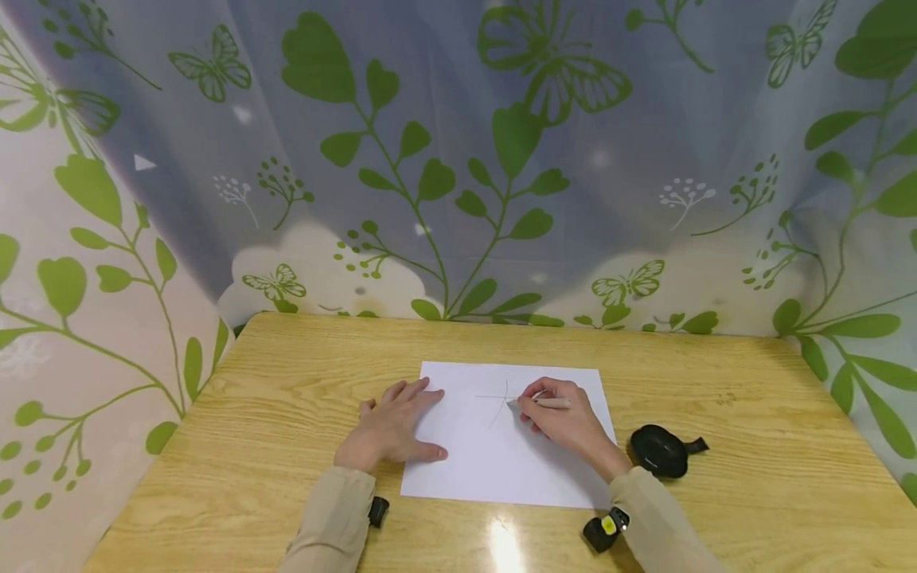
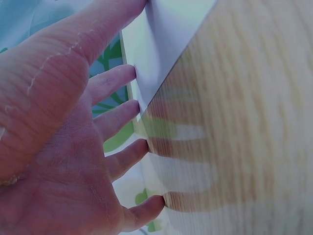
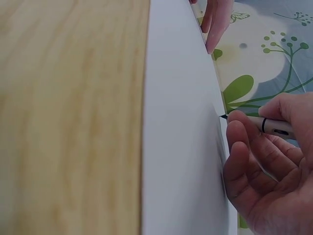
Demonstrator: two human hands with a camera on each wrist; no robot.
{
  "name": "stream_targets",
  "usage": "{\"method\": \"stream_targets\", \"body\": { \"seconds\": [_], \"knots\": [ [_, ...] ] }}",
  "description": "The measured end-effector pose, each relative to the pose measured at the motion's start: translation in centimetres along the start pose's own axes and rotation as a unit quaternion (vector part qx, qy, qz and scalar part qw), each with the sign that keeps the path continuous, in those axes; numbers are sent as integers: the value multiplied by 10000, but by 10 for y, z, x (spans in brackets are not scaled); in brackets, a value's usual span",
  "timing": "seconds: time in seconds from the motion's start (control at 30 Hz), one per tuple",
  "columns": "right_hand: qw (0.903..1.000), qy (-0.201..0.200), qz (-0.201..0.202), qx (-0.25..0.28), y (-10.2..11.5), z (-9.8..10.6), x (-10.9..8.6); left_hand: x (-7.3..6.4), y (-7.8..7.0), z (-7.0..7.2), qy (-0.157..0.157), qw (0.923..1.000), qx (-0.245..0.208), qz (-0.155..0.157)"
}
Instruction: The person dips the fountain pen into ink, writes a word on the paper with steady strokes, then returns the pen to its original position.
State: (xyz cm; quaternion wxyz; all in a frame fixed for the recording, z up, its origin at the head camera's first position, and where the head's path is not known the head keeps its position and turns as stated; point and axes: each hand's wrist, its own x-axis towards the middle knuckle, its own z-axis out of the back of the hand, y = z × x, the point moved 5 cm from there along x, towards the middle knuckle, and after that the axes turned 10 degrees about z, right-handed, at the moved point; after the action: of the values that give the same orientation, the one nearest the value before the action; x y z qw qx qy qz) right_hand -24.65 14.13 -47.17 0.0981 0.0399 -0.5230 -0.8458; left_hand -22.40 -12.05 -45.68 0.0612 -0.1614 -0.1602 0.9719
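Note:
A white sheet of paper lies on the wooden table, with a few thin crossing lines drawn near its upper middle. My right hand pinches a light-coloured pen between thumb and fingers. In the right wrist view the pen's dark tip meets the paper; in the head view it is beside the crossing lines. My left hand rests with spread fingers over the sheet's left edge. Seen from the left wrist, some fingertips touch the paper, and the little finger touches bare wood.
A small black oval case with a short strap sits on the table, right of the paper near my right forearm. Black wrist devices are by both sleeves. Behind the table hangs a curtain with green leaves and butterflies.

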Motion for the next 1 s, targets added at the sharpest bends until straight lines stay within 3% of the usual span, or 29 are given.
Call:
{"method": "stream_targets", "body": {
  "seconds": [0.5, 1.0],
  "knots": [
    [9999, 91, -71, 22, 1, 1, -4, -1, 0, 0, 17, 10000, 5, -11],
    [9994, 275, 231, 10, 0, 5, -6, -1, -1, 1, 21, 10000, 13, -21]
  ]
}}
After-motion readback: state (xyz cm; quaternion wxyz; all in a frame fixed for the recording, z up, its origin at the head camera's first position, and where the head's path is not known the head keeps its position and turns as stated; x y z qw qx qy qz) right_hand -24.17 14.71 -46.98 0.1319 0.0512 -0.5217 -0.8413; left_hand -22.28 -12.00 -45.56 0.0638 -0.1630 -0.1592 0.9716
